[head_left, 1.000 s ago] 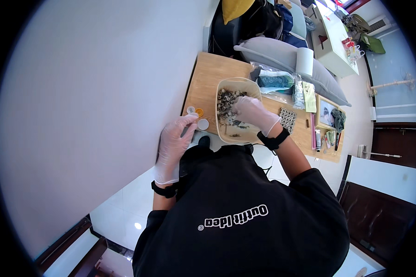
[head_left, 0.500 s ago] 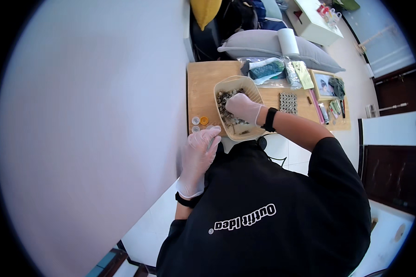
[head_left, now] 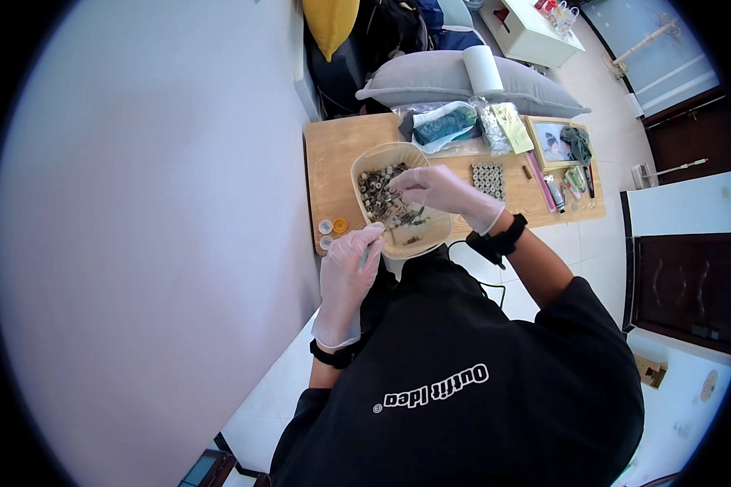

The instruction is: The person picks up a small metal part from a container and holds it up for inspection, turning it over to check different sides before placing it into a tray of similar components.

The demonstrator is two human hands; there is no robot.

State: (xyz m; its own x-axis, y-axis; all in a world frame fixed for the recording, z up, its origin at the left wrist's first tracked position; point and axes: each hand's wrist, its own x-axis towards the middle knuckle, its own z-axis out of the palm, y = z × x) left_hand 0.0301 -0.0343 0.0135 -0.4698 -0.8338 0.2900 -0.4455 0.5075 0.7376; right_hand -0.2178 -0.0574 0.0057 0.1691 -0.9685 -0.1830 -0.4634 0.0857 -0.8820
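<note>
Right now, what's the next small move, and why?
I'd probably dip the right hand slightly to pinch one piece: it reaches over the loose small parts in the plastic bin, though whether it already grips one is unclear.

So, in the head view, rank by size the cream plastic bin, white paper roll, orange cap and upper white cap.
1. Cream plastic bin
2. White paper roll
Orange cap, upper white cap: too alike to rank
</note>
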